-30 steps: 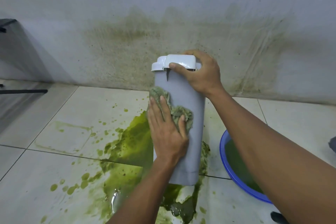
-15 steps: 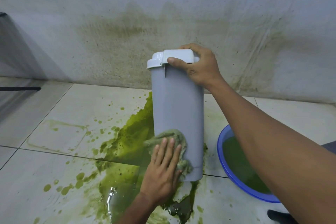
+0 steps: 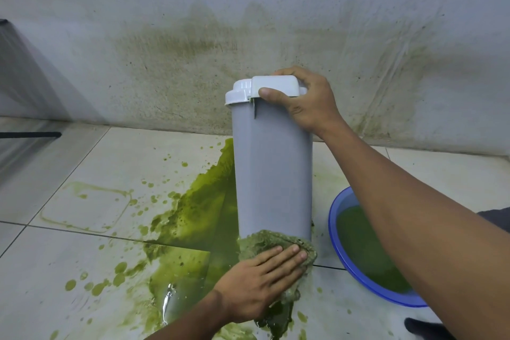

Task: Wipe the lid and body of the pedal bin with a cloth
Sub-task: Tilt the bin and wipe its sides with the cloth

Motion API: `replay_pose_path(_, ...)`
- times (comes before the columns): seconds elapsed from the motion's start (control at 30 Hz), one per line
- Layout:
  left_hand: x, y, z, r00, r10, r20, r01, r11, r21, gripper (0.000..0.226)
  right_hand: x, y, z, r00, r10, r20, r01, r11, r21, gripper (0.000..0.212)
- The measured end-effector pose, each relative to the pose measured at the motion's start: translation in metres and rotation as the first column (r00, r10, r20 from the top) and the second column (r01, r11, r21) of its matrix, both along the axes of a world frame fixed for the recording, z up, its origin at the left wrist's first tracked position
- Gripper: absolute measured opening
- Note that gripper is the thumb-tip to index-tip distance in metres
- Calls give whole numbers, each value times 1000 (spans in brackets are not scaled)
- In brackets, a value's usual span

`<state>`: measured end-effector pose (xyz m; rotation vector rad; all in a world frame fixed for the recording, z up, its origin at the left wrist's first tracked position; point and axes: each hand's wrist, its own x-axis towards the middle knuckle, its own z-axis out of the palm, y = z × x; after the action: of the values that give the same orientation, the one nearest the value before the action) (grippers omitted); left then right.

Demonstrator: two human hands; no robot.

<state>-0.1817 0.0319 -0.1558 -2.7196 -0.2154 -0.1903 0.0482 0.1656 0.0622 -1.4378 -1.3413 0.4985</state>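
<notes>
A tall grey pedal bin (image 3: 273, 165) with a white lid (image 3: 258, 88) stands on the tiled floor, in a green puddle. My right hand (image 3: 306, 99) grips the lid's right side, thumb over the front edge. A green-stained cloth (image 3: 269, 240) lies against the bin's bottom front. My left hand (image 3: 262, 279) presses flat on the cloth with straight fingers. The bin's base is hidden behind the cloth and hand.
Green liquid (image 3: 193, 218) is spilled and splashed over the floor tiles left of and in front of the bin. A blue basin (image 3: 339, 237) of green water sits to the right, under my right forearm. A stained wall (image 3: 193, 44) stands close behind.
My left hand has wiped the cloth down the bin's front, from the upper body to the bottom edge, then shifted right. My right hand has kept its hold on the lid.
</notes>
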Motion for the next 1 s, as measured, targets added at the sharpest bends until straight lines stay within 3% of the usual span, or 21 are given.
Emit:
replay_pose_path(0.1,3,7,10,1000,-8,7,8,1000,-18,64,2,0,-2,1000,3,-9,-3,1000,7,45)
replay_pose_path(0.2,13,20,29,974,160,161,-140,982,-127,65,-1,4,-4,999,-33,14,33,999,7,53)
replay_pose_path(0.33,34,56,72,859,384,338,-325,920,-221,74,-6,8,-5,998,-62,32,62,998,12,58)
replay_pose_path(0.53,64,102,127,715,515,473,-429,857,-284,78,-8,4,-7,997,-71,35,70,996,48,57)
replay_pose_path(0.67,67,70,95,781,449,435,-376,893,-247,81,-5,5,-8,997,-79,22,79,997,23,60)
replay_pose_path(0.83,36,16,23,921,307,241,-290,952,-101,79,-3,4,-9,998,-67,-12,67,998,-8,58)
replay_pose_path(1.0,30,33,38,927,268,263,-247,963,-110,70,-4,4,-6,998,-63,-23,62,998,-22,57)
